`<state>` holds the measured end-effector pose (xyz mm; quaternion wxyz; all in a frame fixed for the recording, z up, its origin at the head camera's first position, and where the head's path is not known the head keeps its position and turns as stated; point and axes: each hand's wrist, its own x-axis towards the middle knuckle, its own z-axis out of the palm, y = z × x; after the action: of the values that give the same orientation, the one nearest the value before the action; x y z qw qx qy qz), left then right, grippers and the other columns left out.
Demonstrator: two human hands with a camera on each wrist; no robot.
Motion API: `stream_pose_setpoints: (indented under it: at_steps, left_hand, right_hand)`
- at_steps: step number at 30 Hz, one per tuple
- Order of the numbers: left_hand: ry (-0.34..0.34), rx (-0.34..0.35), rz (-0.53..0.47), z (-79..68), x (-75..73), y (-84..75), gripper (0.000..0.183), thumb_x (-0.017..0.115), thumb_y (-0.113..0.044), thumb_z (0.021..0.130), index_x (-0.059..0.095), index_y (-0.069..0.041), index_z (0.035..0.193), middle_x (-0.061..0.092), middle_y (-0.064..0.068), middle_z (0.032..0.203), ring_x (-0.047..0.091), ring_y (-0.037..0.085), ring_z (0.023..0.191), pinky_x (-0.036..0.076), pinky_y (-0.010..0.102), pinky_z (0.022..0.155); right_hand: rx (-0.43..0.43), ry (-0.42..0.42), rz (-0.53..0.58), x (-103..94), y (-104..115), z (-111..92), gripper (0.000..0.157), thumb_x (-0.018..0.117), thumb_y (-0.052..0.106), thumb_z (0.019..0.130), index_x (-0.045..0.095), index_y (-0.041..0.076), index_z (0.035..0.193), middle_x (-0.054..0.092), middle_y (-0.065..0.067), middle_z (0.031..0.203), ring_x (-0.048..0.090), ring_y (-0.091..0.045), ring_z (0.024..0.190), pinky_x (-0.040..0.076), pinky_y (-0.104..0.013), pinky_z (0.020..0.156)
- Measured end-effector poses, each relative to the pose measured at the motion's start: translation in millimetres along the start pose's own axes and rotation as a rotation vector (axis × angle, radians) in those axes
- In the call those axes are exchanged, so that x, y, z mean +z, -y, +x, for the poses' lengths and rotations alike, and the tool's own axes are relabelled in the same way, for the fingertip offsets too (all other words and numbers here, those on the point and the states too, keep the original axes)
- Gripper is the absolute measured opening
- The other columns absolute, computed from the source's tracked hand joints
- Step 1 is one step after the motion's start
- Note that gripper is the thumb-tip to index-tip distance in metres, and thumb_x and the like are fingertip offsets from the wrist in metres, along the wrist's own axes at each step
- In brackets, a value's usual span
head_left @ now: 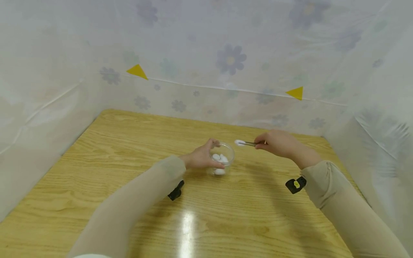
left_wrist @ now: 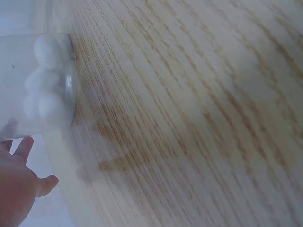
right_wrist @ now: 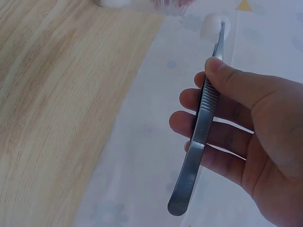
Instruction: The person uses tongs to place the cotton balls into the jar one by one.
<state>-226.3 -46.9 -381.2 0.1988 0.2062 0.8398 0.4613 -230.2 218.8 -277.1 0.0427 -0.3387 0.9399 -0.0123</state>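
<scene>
A clear jar [head_left: 227, 163] with several white cotton balls [head_left: 221, 158] inside is gripped by my left hand [head_left: 200, 157], thumb and fingers around its sides. In the left wrist view the cotton balls [left_wrist: 47, 90] lie toward the bottom of the jar [left_wrist: 14, 66]. My right hand [head_left: 280, 144] pinches metal tweezers [right_wrist: 199, 132] between thumb and fingers, to the right of the jar. Their tips clamp one white cotton ball [head_left: 239, 142], which is up off the table, beyond and right of the jar's rim.
Beneath everything is a wood-grain table [head_left: 226, 215]. White flower-printed sheeting [head_left: 193, 43] rises behind the table and along both sides, with two yellow triangles [head_left: 137, 71] on the back. A black wrist camera [head_left: 295, 185] hangs by the right cuff, another [head_left: 176, 190] by the left.
</scene>
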Motion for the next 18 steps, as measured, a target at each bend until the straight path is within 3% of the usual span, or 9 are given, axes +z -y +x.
stream_pose_setpoints:
  at_steps: [18]
  left_hand:
    - [-0.002, -0.018, -0.002, 0.0, 1.0, -2.5, 0.094, 0.077, -0.035, 0.077, 0.015, -0.018, 0.146, 0.027, -0.002, 0.152, 0.055, 0.021, 0.114, 0.043, 0.038, 0.099]
  right_hand:
    - [-0.043, 0.030, -0.017, 3.7, 17.7, 16.6, 0.017, 0.062, 0.021, 0.090, 0.071, 0.011, 0.101, 0.071, -0.003, 0.092, 0.063, -0.012, 0.073, 0.050, -0.033, 0.064]
